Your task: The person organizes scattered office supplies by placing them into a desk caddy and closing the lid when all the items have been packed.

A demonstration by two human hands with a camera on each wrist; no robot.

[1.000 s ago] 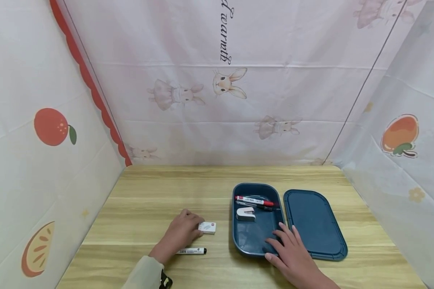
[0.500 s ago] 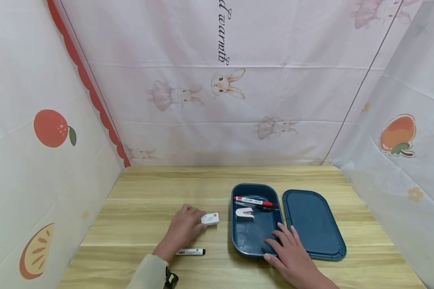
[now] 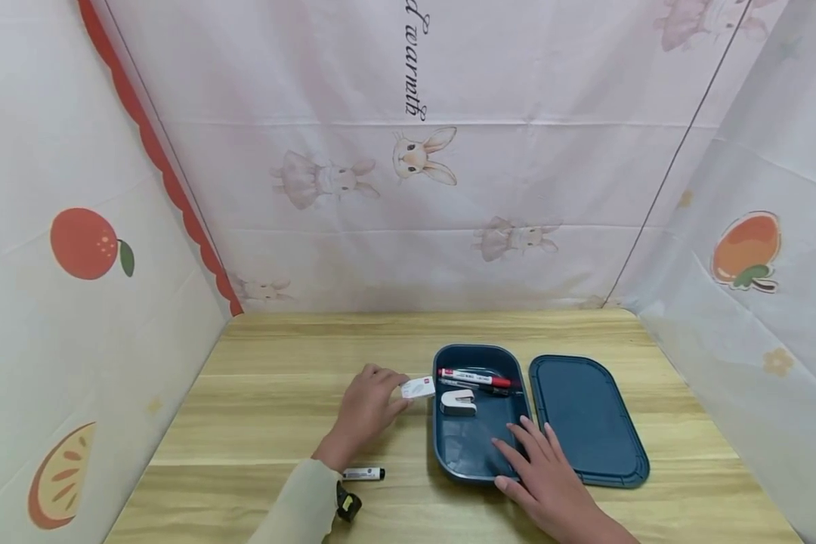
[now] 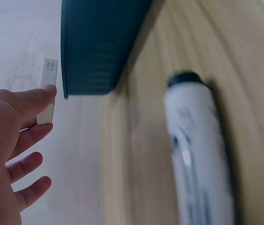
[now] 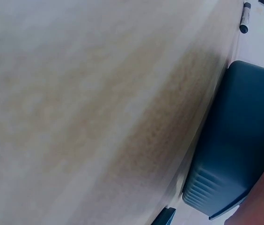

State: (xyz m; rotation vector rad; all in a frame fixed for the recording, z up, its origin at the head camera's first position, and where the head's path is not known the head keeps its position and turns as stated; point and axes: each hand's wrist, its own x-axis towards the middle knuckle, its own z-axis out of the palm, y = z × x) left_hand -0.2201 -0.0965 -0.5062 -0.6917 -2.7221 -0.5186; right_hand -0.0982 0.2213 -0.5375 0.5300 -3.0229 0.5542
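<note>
My left hand point(image 3: 367, 408) pinches a small white staple box point(image 3: 418, 388) between thumb and fingers, right at the left rim of a dark blue container point(image 3: 472, 457). In the left wrist view, dark print shows on the narrow side of the staple box point(image 4: 49, 70), and the other fingers are loosely spread. My right hand point(image 3: 547, 483) rests over the container's near right corner with its fingers spread and relaxed. Inside the container lie a red marker point(image 3: 476, 377), a dark pen point(image 3: 493, 390) and a white mini stapler point(image 3: 459, 403).
The blue lid point(image 3: 588, 419) lies flat to the right of the container. A white marker with a black cap point(image 3: 363, 474) lies on the wooden table point(image 3: 299, 347) beside my left forearm. Printed cloth walls point(image 3: 353, 272) stand at the back and both sides.
My left hand has lifted the staple box and carried it right and away from me, from the table to the container's rim. The right hand has stayed at the container's corner.
</note>
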